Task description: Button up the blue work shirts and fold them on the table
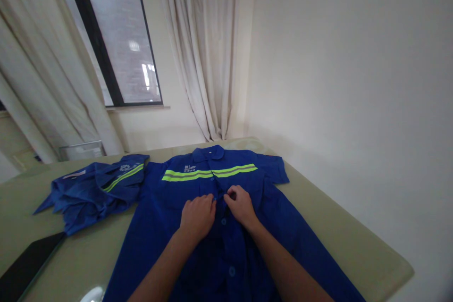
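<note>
From where I stand, looking along the head view, both forearms come up from six o'clock and slant in toward the middle of the garment. The left hand point(198, 217) is turned back up, knuckles bent, its thumb and forefinger pinched on the edge of the front opening, just left of centre. The right hand point(240, 205) reaches in from about five o'clock, thumb and forefinger curled close to each other on the opposite edge of that opening. The two hands are near each other but apart, with a narrow strip of cloth between them; whether the right fingertips are fully closed on the fabric, I cannot tell.

The blue short-sleeved work shirt with a yellow-green reflective chest band point(177, 198) lies front up across the middle of the desk point(339, 226), its collar at twelve o'clock and one short sleeve reaching out toward one o'clock. The band has a grey stripe along it, and pale lettering sits above it on the left. Round blue buttons run down the front toward six o'clock, and the cloth gapes a little at the hands.

At ten o'clock a crumpled blue garment with a matching reflective stripe point(102, 188) lies beside the shirt. At eight o'clock is a flat black panel point(30, 264), its far corner by that garment.
</note>
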A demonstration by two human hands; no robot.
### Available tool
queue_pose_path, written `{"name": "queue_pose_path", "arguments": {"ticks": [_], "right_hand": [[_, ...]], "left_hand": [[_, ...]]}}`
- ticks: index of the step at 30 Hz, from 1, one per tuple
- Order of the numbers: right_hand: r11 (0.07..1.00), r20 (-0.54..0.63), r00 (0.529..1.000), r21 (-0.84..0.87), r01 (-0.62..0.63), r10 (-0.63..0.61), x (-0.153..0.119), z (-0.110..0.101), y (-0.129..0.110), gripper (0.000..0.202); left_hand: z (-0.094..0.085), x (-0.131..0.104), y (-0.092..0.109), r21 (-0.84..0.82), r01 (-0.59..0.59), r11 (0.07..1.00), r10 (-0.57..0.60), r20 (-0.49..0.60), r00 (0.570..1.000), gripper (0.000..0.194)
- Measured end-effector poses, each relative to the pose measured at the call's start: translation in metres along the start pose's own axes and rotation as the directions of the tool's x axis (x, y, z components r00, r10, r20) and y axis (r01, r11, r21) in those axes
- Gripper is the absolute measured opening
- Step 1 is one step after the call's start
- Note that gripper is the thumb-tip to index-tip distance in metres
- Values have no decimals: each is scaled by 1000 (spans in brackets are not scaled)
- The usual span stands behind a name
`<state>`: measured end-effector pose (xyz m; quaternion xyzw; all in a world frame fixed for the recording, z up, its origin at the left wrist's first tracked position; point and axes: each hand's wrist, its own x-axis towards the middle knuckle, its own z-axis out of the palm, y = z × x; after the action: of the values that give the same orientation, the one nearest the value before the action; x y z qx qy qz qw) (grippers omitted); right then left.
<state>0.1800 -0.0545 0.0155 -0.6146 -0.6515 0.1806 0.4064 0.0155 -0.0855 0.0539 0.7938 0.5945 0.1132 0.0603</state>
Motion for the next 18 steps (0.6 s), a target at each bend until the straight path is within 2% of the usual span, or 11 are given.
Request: {"name": "queue_pose_path", "arguments": {"ticks": [2, 4, 7, 9, 12, 16, 18], "right_hand": [[987, -46, 999, 159, 25, -18, 2, -2, 8, 4], [967, -86, 995, 247, 69, -49, 3, -1, 11, 5], [952, -126, 988, 281, 122, -90, 2, 1, 9, 7], [948, -124, 987, 289, 130, -98, 1, 3, 7, 8], [945, -98, 993, 311, 100, -73, 2, 3, 6, 10], [959, -26, 999, 282, -16, 24, 4, -3, 10, 3], [964, 2, 1000, 263, -30, 31, 4, -6, 10, 8]], "left_hand": [[4, 16, -7, -32, -8, 999, 8, -15, 1000, 26], [15, 22, -13, -96, -32, 995, 29, -35, 999, 20], [31, 23, -22, -250, -55, 967, 34, -89, 995, 16], [37, 22, -26, -341, -29, 939, -3, -94, 996, 13], [36, 25, -29, -398, 49, 916, -72, -42, 997, 12], [32, 32, -27, -416, 122, 901, -124, 23, 992, 15], [31, 34, -26, -419, 144, 896, -138, 44, 989, 16]]}}
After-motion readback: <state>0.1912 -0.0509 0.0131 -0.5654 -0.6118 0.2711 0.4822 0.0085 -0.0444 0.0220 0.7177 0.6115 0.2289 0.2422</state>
